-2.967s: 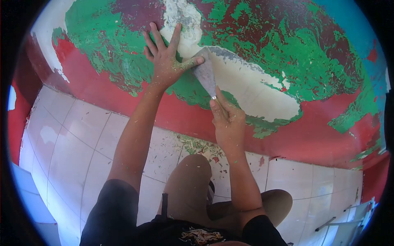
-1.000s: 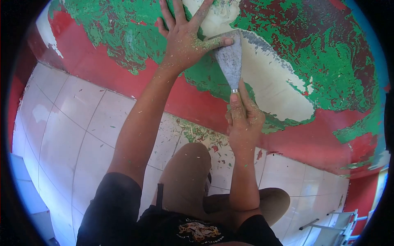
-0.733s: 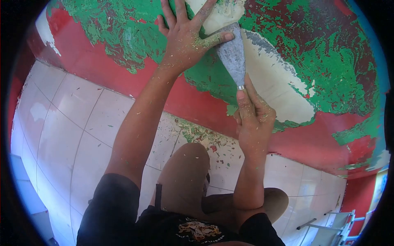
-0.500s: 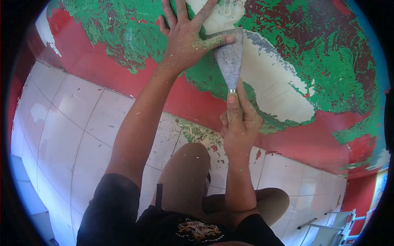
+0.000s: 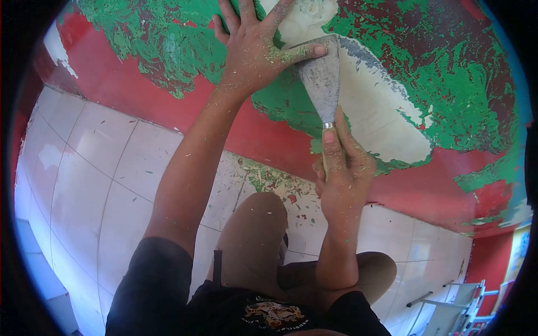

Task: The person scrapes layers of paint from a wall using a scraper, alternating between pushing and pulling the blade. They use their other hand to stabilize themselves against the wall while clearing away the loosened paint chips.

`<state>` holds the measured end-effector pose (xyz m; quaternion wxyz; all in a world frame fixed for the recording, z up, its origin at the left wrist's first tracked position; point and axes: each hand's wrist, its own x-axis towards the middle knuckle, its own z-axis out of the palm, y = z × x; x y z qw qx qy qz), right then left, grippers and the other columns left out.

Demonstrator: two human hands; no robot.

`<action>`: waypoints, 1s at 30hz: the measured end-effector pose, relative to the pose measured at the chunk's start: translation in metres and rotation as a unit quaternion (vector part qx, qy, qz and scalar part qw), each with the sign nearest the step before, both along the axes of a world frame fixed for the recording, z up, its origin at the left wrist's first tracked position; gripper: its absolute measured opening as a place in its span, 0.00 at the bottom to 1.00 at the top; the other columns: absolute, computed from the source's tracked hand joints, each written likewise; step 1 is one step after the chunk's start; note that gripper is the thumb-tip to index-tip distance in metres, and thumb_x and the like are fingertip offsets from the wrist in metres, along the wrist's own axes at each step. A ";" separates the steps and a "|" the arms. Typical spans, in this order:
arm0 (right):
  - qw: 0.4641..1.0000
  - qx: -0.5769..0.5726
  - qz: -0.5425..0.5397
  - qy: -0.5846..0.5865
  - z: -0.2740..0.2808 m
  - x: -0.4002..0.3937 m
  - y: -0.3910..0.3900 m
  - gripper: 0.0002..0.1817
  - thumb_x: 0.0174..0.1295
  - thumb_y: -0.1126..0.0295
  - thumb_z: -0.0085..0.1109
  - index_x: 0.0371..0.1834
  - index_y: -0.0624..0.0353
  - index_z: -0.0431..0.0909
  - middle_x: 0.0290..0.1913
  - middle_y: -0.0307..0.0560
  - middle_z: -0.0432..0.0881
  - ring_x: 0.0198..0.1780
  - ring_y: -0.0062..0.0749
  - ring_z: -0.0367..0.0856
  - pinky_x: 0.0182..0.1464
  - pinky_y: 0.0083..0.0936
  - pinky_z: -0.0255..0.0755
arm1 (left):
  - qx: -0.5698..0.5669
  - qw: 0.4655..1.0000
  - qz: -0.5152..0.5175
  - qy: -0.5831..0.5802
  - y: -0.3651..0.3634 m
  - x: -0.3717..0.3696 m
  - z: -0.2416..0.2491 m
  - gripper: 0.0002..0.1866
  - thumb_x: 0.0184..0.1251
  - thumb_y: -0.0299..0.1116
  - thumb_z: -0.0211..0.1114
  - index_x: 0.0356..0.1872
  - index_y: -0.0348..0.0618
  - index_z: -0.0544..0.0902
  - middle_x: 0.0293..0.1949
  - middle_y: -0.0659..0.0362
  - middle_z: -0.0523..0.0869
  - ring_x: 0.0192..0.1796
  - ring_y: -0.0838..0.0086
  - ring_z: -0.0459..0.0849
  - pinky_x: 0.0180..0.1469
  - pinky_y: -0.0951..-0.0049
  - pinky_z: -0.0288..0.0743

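My right hand [image 5: 346,162] grips the handle of a paint scraper [image 5: 321,78], thumb laid along the top near the metal ferrule. The scraper's wide grey blade lies against the wall [image 5: 291,109], its edge at the border of a bare whitish patch [image 5: 378,117]. My left hand [image 5: 252,50] is spread flat on the wall, fingers apart, with its thumb resting on the blade near the edge. Green flecks of paint cling to the left thumb and wrist. Around both hands the wall shows peeling green paint [image 5: 459,95] over dark red.
Paint chips [image 5: 274,185] are scattered on the white tiled floor [image 5: 134,162] at the foot of the wall. My bent knee [image 5: 255,224] is close below the hands. A metal-framed folding item [image 5: 457,305] stands at the lower right.
The scraper and my right hand have shifted slightly right, the blade's edge moving a little up and right. My left thumb has followed the blade; the rest of that hand stays nearly in place.
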<state>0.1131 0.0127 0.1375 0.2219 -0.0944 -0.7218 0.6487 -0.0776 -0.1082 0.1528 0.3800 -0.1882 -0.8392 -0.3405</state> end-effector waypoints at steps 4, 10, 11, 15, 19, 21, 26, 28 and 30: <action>0.999 0.045 0.006 0.006 0.001 0.000 0.007 0.26 0.78 0.63 0.62 0.75 0.59 0.75 0.26 0.30 0.72 0.21 0.11 0.63 0.19 0.15 0.54 | -0.003 1.000 0.005 -0.009 0.000 -0.001 -0.001 0.60 0.49 0.84 0.67 0.84 0.69 0.64 0.86 0.39 0.27 0.84 0.33 0.23 0.75 0.22 0.25; 0.997 0.053 0.032 -0.040 0.023 0.003 0.041 0.24 0.76 0.65 0.65 0.73 0.59 0.78 0.27 0.27 0.73 0.23 0.11 0.62 0.23 0.15 0.57 | -0.012 0.999 0.024 0.023 0.003 -0.004 -0.005 0.62 0.47 0.85 0.68 0.84 0.68 0.63 0.86 0.39 0.28 0.84 0.32 0.24 0.75 0.21 0.26; 0.996 0.064 0.045 -0.051 0.029 0.003 0.048 0.24 0.75 0.64 0.66 0.71 0.59 0.79 0.29 0.26 0.74 0.27 0.12 0.65 0.28 0.15 0.63 | -0.009 0.999 0.027 0.027 0.004 -0.003 -0.004 0.62 0.47 0.85 0.68 0.84 0.68 0.63 0.86 0.39 0.29 0.84 0.31 0.25 0.75 0.21 0.27; 0.991 0.097 0.067 -0.063 0.055 0.002 0.072 0.23 0.75 0.63 0.67 0.70 0.56 0.81 0.29 0.26 0.74 0.27 0.11 0.63 0.27 0.16 0.60 | -0.012 0.999 0.034 0.039 0.006 -0.001 -0.003 0.62 0.46 0.85 0.68 0.84 0.68 0.64 0.86 0.39 0.30 0.84 0.31 0.26 0.75 0.21 0.28; 0.976 0.165 0.100 -0.099 0.068 -0.008 0.084 0.23 0.74 0.64 0.66 0.71 0.54 0.81 0.25 0.24 0.70 0.23 0.10 0.58 0.23 0.17 0.53 | -0.008 0.999 0.038 0.033 0.006 -0.002 -0.004 0.61 0.48 0.84 0.68 0.84 0.68 0.64 0.86 0.38 0.29 0.85 0.32 0.26 0.75 0.21 0.29; 0.973 0.191 0.105 -0.077 0.065 -0.015 0.086 0.24 0.74 0.66 0.65 0.72 0.54 0.80 0.22 0.24 0.66 0.18 0.09 0.54 0.20 0.17 0.47 | -0.012 0.999 0.038 0.031 0.006 -0.001 -0.004 0.61 0.49 0.84 0.67 0.84 0.67 0.63 0.86 0.38 0.29 0.85 0.33 0.25 0.75 0.21 0.28; 0.981 0.159 0.114 -0.021 0.040 -0.009 0.062 0.23 0.77 0.64 0.63 0.72 0.58 0.79 0.37 0.37 0.85 0.40 0.13 0.73 0.45 0.17 0.72 | -0.010 1.000 0.026 -0.006 0.002 -0.006 -0.006 0.62 0.49 0.85 0.66 0.84 0.65 0.62 0.85 0.37 0.28 0.85 0.32 0.25 0.75 0.21 0.29; 0.985 0.150 0.090 -0.013 0.023 -0.004 0.055 0.24 0.77 0.64 0.63 0.72 0.59 0.78 0.42 0.39 0.86 0.44 0.15 0.74 0.50 0.18 0.72 | -0.015 0.999 0.030 -0.002 0.002 -0.002 -0.003 0.63 0.48 0.86 0.66 0.84 0.65 0.62 0.85 0.37 0.28 0.85 0.32 0.25 0.75 0.21 0.29; 0.988 0.140 0.063 -0.011 0.015 -0.003 0.051 0.24 0.77 0.64 0.63 0.73 0.59 0.78 0.46 0.42 0.88 0.48 0.16 0.74 0.55 0.19 0.73 | -0.020 0.999 0.030 -0.005 0.003 0.000 -0.002 0.63 0.48 0.86 0.66 0.85 0.65 0.62 0.85 0.37 0.28 0.84 0.32 0.25 0.75 0.21 0.28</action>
